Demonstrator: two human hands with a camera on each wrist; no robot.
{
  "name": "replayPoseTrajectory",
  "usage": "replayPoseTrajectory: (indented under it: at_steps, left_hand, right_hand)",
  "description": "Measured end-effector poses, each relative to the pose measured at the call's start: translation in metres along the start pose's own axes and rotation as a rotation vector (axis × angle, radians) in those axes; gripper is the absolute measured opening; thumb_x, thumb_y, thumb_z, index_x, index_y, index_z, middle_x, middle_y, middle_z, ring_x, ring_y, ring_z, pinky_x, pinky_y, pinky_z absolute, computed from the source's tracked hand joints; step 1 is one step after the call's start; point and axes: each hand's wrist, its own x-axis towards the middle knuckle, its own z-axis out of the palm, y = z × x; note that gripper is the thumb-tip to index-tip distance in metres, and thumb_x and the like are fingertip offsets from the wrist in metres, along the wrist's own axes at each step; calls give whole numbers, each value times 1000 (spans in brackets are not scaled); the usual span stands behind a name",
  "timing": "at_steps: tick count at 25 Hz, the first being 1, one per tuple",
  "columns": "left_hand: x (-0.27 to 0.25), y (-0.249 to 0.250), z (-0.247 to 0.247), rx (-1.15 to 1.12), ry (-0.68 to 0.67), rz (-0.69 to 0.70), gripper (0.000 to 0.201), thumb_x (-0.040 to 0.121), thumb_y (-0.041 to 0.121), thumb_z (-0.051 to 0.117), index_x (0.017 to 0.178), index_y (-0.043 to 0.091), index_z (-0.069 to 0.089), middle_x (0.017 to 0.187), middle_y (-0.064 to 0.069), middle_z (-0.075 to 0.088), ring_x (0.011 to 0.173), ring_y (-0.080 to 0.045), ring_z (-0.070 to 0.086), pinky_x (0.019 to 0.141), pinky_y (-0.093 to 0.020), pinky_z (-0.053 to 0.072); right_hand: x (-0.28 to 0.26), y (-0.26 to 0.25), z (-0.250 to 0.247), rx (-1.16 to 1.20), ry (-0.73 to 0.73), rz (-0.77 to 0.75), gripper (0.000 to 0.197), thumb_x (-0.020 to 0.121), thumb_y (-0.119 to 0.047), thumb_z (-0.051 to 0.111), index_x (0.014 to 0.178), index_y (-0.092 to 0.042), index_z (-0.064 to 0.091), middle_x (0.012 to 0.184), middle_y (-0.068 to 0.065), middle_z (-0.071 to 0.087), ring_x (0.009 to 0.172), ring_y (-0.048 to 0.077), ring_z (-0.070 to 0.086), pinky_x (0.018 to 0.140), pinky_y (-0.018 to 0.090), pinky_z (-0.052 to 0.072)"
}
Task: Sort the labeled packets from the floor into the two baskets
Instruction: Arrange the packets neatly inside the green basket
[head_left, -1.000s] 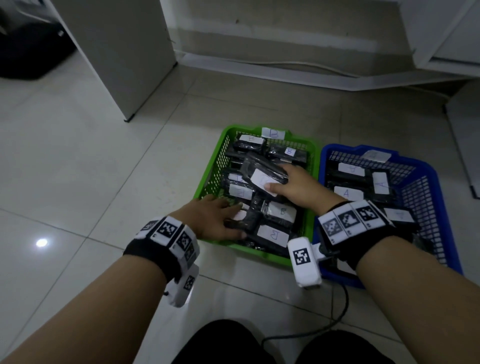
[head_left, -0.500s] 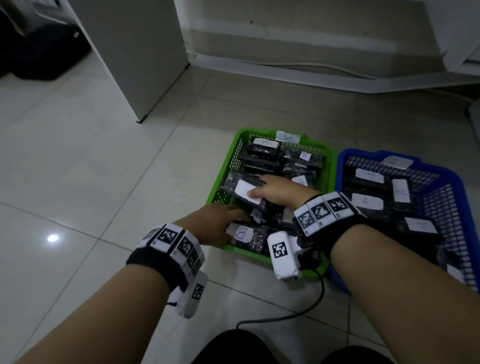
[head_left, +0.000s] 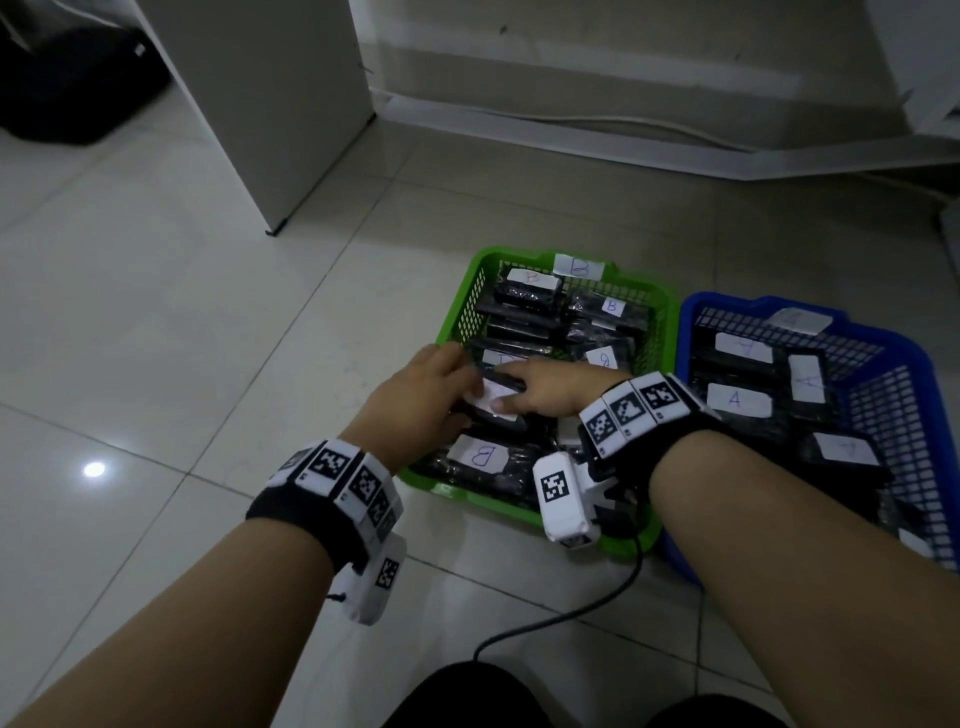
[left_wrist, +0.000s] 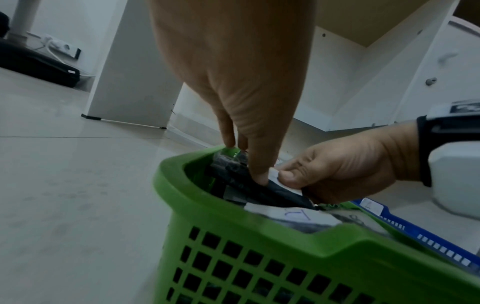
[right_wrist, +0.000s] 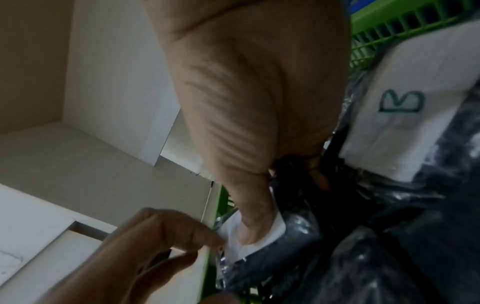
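The green basket (head_left: 457, 306) marked B holds several black plastic packets with white B labels. One black packet (head_left: 500, 422) lies at its left side, and both hands are on it. My right hand (head_left: 506, 387) pinches it with the thumb pressed on its white label (left_wrist: 284, 186). My left hand (head_left: 441, 384) pinches the packet's left end between thumb and fingers, seen in the left wrist view as left hand (left_wrist: 246, 160) on the packet (left_wrist: 259, 191). The right wrist view shows the right hand (right_wrist: 280, 205) on the same packet (right_wrist: 285, 246). The blue basket (head_left: 691, 312) to the right holds packets labelled A.
A white cabinet panel (head_left: 270, 104) stands on the tiled floor behind and to the left of the baskets. A black cable (head_left: 561, 618) trails from the right wrist camera across the floor. A black bag (head_left: 67, 88) lies far left.
My right hand has carried the packet from the middle of the green basket to its left side. My left hand has left the front rim and taken the packet's end.
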Motion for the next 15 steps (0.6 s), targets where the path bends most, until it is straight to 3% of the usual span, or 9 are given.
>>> replayPoseTrajectory:
  at_steps: [3, 6, 9, 12, 15]
  left_hand:
    - [16, 1, 2, -15, -100, -89, 62, 81, 25, 68, 137, 25, 41, 134, -3, 50, 118, -24, 50, 93, -38, 46]
    - [24, -4, 6, 225, -169, -62, 62, 86, 38, 60, 142, 34, 34, 131, 1, 53, 119, -22, 48, 98, -36, 40]
    - [26, -7, 5, 275, -250, -84, 60, 92, 47, 48, 147, 36, 25, 144, 3, 41, 134, -20, 36, 114, -41, 20]
    - [29, 2, 8, 189, -394, -30, 65, 96, 55, 29, 150, 34, 0, 157, 4, 20, 145, -15, 18, 117, -49, -8]
    - [34, 13, 13, 226, -415, -49, 62, 97, 53, 24, 150, 33, -2, 158, 6, 18, 144, -14, 19, 115, -51, -13]
  right_hand:
    - [-12, -2, -2, 193, 184, -20, 66, 82, -39, 70, 138, -16, 46, 130, 3, 57, 119, 21, 53, 90, 22, 39]
    - [-29, 12, -10, 57, 231, 28, 52, 88, -34, 64, 136, -22, 49, 135, 4, 55, 126, 24, 48, 102, 32, 41]
    - [-53, 32, -16, -171, 71, 161, 63, 89, -17, 61, 145, -24, 35, 148, 6, 41, 130, 26, 44, 100, 30, 39]
    - [-67, 42, -2, -286, -36, 187, 71, 88, -21, 62, 149, -23, 26, 152, 6, 35, 134, 26, 40, 104, 30, 37]
    - [-66, 46, 8, -318, 19, 205, 52, 91, -23, 57, 140, -15, 42, 140, 9, 49, 123, 27, 49, 94, 28, 42]
